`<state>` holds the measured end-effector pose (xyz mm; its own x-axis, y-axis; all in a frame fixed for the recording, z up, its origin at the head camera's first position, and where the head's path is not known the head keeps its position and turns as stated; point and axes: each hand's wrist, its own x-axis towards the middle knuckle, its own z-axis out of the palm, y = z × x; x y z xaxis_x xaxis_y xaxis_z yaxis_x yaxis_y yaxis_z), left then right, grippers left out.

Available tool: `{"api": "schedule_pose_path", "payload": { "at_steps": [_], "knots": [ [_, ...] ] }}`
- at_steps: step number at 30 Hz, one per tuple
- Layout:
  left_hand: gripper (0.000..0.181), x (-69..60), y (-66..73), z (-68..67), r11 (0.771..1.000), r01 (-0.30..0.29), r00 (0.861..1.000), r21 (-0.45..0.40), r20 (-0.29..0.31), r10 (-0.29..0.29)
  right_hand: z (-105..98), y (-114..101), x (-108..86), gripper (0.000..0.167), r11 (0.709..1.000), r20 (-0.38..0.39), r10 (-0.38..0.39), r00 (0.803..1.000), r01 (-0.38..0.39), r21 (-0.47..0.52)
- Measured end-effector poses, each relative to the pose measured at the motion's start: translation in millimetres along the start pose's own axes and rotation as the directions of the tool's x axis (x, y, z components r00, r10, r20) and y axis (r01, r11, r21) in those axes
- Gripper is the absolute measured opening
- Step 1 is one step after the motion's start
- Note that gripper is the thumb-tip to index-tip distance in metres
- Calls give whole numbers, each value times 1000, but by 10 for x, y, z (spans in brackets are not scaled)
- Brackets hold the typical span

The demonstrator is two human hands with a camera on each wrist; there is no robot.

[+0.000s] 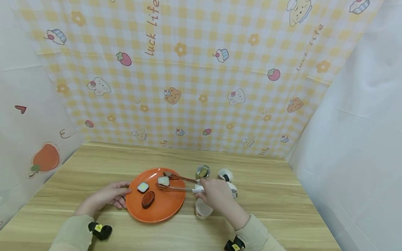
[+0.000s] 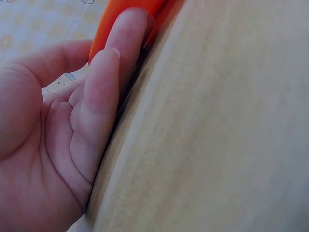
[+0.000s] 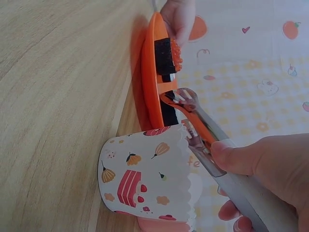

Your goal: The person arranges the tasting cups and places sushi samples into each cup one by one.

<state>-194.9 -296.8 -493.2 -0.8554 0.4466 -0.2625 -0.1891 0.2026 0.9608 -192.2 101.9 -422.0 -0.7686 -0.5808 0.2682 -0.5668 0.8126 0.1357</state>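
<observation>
My left hand [image 1: 110, 195] grips the left rim of an orange plate [image 1: 166, 207], thumb at the rim and fingers at its underside. My right hand [image 1: 216, 193] holds metal serving tongs [image 1: 182, 189] that reach over the plate from the right. Between the tongs' two arms lies a white-topped sushi piece [image 1: 163, 180]; whether they touch it I cannot tell. Left of it sits a sushi roll with a yellow-green centre [image 1: 143, 187]. A dark-wrapped sushi piece topped with orange roe [image 1: 148, 199] lies nearer the front.
Right of the plate stand several paper cups, partly behind the right hand. A patterned white cup [image 3: 145, 174] is closest to the tongs. One back cup holds a greenish-brown piece [image 1: 203, 171]; another cup [image 1: 225, 171] has something dark inside. Checked cloth [image 1: 201, 115] hangs behind the wooden table [image 1: 267, 216].
</observation>
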Motion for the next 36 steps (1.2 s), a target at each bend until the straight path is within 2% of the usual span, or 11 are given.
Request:
{"api": "schedule_pose_path", "payload": {
  "at_steps": [16,26,33,36],
  "knots": [
    [58,1,-4,6,1000,-3,1000,-1,-3,3,-2,14,-30,44,1000,7,-14,1000,14,-20],
    [58,-6,10,10,1000,-8,1000,-5,6,8,-7,33,-57,44,1000,-55,-19,998,18,-18],
    [58,-5,7,1,1000,-3,1000,-8,4,3,-34,57,-81,43,1000,-53,-9,999,9,9],
    [57,-5,10,2,1000,-4,1000,-4,4,5,-42,68,-95,43,1000,-80,-14,997,14,-1]
  ]
}}
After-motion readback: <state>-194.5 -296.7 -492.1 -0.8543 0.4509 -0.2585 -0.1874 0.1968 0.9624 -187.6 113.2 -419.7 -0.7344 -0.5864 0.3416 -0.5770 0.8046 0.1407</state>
